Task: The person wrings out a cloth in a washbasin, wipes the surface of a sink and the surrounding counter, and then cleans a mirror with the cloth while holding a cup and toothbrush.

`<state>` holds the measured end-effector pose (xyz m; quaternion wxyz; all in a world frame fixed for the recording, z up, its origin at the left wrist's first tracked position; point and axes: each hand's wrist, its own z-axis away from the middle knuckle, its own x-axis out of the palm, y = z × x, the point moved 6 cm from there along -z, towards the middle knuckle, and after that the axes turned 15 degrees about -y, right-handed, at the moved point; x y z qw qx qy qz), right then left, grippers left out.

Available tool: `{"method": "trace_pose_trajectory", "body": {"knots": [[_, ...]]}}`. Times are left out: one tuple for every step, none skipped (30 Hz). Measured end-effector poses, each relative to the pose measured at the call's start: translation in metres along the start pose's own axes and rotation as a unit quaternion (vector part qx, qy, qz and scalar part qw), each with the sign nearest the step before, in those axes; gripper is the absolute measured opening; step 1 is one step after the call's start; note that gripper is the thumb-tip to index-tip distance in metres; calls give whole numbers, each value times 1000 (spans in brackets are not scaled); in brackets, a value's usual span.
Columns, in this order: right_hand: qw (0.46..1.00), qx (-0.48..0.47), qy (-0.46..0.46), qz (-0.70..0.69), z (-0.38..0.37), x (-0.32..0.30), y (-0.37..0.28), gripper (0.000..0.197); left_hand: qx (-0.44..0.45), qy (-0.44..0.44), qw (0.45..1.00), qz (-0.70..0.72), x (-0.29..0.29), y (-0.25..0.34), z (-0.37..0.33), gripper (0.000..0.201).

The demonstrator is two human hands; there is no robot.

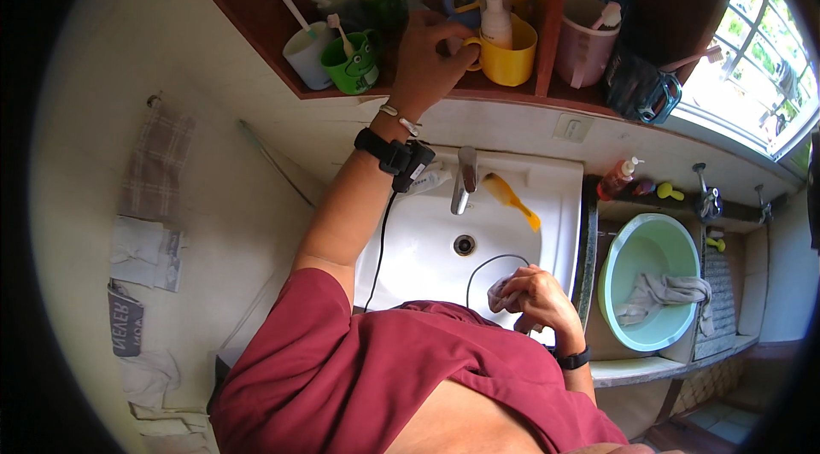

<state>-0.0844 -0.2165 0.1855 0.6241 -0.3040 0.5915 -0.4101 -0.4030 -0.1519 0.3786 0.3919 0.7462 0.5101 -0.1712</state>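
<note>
My left hand (427,61) reaches up to the wooden shelf. Its thumb and forefinger close at the handle of a yellow mug (510,61), which stands on the shelf with a white pump bottle (495,23) in it. Left of this hand are a green frog-faced cup (348,70) holding a toothbrush (340,34) and a white cup (306,57) with another brush. Low over the front of the white sink (410,266), my right hand (547,296) is closed round a crumpled greyish cloth (502,293).
A pink cup (585,48) and a dark teal mug (641,87) stand farther right on the shelf. The faucet (464,181) and a yellow brush (512,200) are at the sink's back. A mint basin (611,283) holds a wet cloth. Black cables hang over the sink.
</note>
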Motion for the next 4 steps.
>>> {"method": "trace_pose_trajectory", "body": {"knots": [[1000,9,-9,1,-1,1,1,23,8,-5,1000,-1,-1,4,0,24],[1000,11,-9,4,-2,1,0,23,7,-2,1000,1,-3,7,-1,24],[1000,10,-14,1,-2,1,0,23,-43,-55,997,19,0,5,-2,23],[1000,9,-19,-3,-3,2,-1,22,-94,-108,989,38,-1,9,-2,22]]}}
